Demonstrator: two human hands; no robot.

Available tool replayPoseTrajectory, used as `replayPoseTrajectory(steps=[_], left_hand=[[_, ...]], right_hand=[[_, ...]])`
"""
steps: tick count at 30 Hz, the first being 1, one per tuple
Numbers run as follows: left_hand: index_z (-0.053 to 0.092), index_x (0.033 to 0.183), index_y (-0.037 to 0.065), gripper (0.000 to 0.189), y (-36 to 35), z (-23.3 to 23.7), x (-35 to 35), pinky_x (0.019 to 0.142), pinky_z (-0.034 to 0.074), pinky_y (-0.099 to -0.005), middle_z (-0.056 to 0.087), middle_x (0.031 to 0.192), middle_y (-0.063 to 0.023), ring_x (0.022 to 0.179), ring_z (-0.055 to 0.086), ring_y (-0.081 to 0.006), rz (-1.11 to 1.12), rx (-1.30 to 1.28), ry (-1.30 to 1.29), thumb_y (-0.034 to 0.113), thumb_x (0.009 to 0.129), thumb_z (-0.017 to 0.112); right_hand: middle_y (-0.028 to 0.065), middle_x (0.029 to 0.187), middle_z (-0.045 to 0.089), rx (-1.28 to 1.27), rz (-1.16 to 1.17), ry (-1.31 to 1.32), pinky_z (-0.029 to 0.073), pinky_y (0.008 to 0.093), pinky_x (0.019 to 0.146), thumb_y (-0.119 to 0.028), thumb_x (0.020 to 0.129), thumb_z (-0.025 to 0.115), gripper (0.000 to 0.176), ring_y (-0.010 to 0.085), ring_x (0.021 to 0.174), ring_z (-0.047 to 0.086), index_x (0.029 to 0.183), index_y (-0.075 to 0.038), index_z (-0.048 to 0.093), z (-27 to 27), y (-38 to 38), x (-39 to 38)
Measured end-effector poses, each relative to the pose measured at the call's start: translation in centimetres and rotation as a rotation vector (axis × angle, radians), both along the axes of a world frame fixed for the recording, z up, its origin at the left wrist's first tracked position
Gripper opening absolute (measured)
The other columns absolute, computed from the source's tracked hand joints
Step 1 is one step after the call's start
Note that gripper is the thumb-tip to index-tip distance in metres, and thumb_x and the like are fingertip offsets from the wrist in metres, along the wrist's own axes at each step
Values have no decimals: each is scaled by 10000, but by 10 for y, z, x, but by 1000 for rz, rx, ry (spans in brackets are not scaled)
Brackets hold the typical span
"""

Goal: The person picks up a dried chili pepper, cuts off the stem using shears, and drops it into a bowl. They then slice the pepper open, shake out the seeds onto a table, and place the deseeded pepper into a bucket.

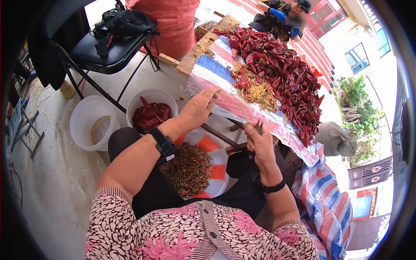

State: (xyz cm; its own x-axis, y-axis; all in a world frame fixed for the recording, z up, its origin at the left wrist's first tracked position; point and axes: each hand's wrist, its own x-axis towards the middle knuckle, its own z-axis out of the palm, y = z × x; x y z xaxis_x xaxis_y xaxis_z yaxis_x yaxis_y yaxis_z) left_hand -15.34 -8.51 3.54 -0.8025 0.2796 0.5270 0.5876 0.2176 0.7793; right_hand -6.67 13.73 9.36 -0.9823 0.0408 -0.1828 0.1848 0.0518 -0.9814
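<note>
My left hand (200, 109) hovers at the near edge of the striped woven sheet (212, 69), its fingers loosely stretched and apart, with nothing visible in them. My right hand (262, 145) is closed around a small dark-bladed tool, seemingly scissors (260, 125), with a bit of blue showing below the fingers. Most of that tool is hidden by the hand. Beyond both hands lies a large heap of dried red chili peppers (277, 65), with yellow seeds (258, 93) scattered at its near side. Between my knees, a white-and-orange basin (219, 175) holds many cut stems (188, 169).
Left of my knee stand a white bucket (151, 93) with red peppers and another bucket (93, 121). A black folding chair (106, 54) carries a bag. Behind it is a red sack (167, 26). Across the table sits a person with blue gloves (278, 16). A grey sack (336, 138) lies right.
</note>
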Motion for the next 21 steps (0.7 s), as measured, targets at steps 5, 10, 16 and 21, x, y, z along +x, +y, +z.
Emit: replayPoseTrajectory(steps=[5, 10, 16, 21], left_hand=[[539, 1157, 31, 278, -2, -5, -5, 806, 499, -380, 592, 1005, -164, 925, 606, -311, 128, 28, 14, 15, 880, 510], [573, 1085, 16, 225, -2, -5, -1, 815, 494, -381, 598, 1017, -160, 942, 598, -331, 158, -152, -24, 0, 869, 512], [595, 1043, 27, 189, -2, -5, -4, 799, 496, -391, 607, 988, -157, 919, 597, -347, 50, -156, 25, 25, 867, 527], [597, 1025, 22, 169, -3, -7, -5, 791, 499, -392, 609, 976, -160, 907, 601, -343, 29, -187, 31, 30, 869, 532]], right_hand=[[26, 802, 605, 527, 415, 129, 485, 257, 647, -216, 895, 638, 204, 116, 770, 622, 968, -25, 644, -42, 32, 10], [184, 922, 644, 1014, 55, 315, 468, 394, 758, -316, 839, 648, 315, 319, 895, 622, 972, -30, 652, -4, 29, -63], [204, 945, 652, 1385, -74, 138, 466, 446, 786, -505, 817, 586, 469, 352, 919, 623, 913, -50, 644, -5, 7, -147], [217, 935, 660, 1191, -211, 169, 474, 457, 776, -474, 812, 561, 451, 371, 893, 634, 868, -36, 647, -30, 34, -177]])
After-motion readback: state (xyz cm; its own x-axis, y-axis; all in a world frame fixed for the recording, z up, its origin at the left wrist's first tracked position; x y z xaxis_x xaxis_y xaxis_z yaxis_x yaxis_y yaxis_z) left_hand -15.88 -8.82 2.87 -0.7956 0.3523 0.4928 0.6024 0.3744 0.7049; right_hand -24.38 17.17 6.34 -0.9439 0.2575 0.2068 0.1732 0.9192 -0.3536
